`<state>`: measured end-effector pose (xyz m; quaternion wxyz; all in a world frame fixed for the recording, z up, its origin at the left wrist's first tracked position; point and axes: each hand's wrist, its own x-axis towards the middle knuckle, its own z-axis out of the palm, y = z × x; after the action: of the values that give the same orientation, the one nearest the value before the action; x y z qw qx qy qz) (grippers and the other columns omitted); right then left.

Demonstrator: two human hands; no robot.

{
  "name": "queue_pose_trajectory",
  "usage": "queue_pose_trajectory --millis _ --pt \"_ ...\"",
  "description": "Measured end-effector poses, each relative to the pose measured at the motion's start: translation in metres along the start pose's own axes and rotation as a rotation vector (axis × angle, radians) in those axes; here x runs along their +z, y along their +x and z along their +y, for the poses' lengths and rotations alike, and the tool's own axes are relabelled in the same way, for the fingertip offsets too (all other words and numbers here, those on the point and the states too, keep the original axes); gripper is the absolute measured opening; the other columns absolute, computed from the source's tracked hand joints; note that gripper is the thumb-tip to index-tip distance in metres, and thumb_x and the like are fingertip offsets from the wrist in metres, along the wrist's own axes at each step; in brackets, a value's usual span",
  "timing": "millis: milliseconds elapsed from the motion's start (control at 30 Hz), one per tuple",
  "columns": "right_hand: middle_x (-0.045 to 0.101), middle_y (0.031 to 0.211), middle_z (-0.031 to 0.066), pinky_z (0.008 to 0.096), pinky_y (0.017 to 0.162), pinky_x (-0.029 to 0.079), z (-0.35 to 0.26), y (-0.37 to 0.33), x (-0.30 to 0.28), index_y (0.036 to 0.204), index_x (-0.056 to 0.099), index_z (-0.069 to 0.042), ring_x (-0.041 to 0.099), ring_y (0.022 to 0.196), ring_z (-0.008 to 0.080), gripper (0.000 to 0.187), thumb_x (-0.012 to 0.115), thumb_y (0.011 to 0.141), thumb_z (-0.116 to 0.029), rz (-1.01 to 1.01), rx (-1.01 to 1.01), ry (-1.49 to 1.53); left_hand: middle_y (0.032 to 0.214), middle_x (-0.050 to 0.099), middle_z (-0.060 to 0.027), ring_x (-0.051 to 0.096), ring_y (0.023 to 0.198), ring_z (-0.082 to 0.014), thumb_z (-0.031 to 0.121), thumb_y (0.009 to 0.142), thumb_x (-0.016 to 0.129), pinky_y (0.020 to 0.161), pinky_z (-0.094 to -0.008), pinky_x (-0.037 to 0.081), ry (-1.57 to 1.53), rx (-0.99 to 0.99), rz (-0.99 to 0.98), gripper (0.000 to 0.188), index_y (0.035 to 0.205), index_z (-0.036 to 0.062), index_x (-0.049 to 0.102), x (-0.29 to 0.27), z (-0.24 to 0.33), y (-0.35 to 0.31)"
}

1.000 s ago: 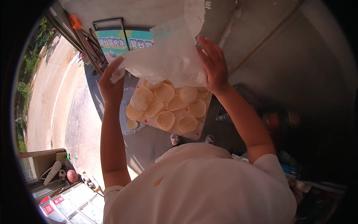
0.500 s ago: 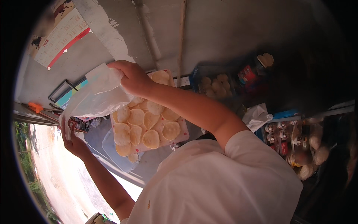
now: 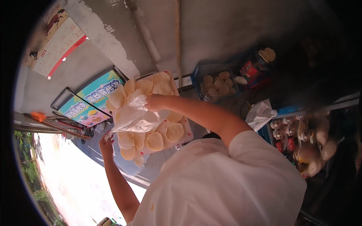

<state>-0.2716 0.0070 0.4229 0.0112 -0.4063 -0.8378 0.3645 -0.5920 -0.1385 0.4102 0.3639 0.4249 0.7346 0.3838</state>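
Note:
A translucent white plastic bag is stretched between my two hands. My right hand grips its far right end, fingers closed. At the lower left, my left hand pinches the opposite edge. Beneath and around the plastic lie several pale, round, flat breads on a pinkish board with red marks. The plastic covers the middle ones, and whether it touches them I cannot tell.
A blue crate to the right holds more round pieces. Beyond my right arm lie crumpled white plastic and a case of packaged goods. A colourful sign leans by the wall, below a calendar.
Both hands have moved right, and my right hand has come down lower. The plastic has shifted from left of the board to over the breads, uncovering the sign.

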Motion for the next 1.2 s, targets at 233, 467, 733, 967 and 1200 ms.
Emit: queue_pose_trajectory --millis 233,467,733,967,1200 --pt "0.051 0.124 0.0194 0.0407 0.092 0.046 -0.083 -0.031 -0.089 0.109 0.058 0.0 0.047 0.118 0.0344 0.032 0.057 0.078 -0.008 1.141 -0.781 0.043 0.118 0.061 -0.0131 0.059 0.104 -0.0209 0.003 0.092 0.051 0.088 -0.031 0.05 -0.058 0.656 0.725 0.028 0.119 -0.0027 0.058 -0.011 0.14 -0.023" --pt "0.066 0.098 0.0204 0.0433 0.079 0.049 0.022 -0.017 0.046 0.095 0.068 0.001 0.063 0.093 0.0337 0.03 0.051 0.077 -0.015 -0.313 -0.162 -0.244 0.087 0.069 -0.0115 0.064 0.083 -0.0169 0.012 0.082 0.063 0.076 -0.0304 0.049 0.317 0.11 -0.118 0.024 0.103 0.0004 0.068 0.004 -0.012 -0.034" --pt "0.064 0.075 0.0115 0.0296 0.055 0.049 -0.043 -0.026 -0.103 0.096 0.062 0.005 0.062 0.069 0.0143 0.033 0.051 0.093 -0.026 0.407 -0.123 0.396 0.095 0.069 -0.0123 0.066 0.088 -0.0189 0.005 0.08 0.063 0.078 -0.0304 0.05 0.033 0.39 0.452 0.031 0.111 0.0046 0.064 0.0 0.096 -0.054" --pt "0.058 0.118 0.0147 0.0283 0.084 0.049 0.003 -0.039 -0.141 0.114 0.056 0.006 0.057 0.105 0.0205 0.033 0.049 0.092 -0.018 0.404 -0.381 0.582 0.102 0.064 -0.0147 0.061 0.095 -0.0303 0.02 0.082 0.066 0.084 -0.036 0.047 -0.14 0.236 0.257 0.033 0.112 0.0074 0.063 0.104 0.1 -0.19" --pt "0.059 0.1 0.0083 0.0295 0.081 0.045 0.005 -0.01 -0.08 0.104 0.06 0.0 0.055 0.093 0.0175 0.029 0.05 0.088 -0.022 0.214 -0.631 0.326 0.105 0.063 -0.0155 0.061 0.093 -0.0311 0.026 0.086 0.062 0.084 -0.0374 0.048 -0.212 -0.041 0.119 0.036 0.119 0.0117 0.06 0.147 0.064 -0.294"
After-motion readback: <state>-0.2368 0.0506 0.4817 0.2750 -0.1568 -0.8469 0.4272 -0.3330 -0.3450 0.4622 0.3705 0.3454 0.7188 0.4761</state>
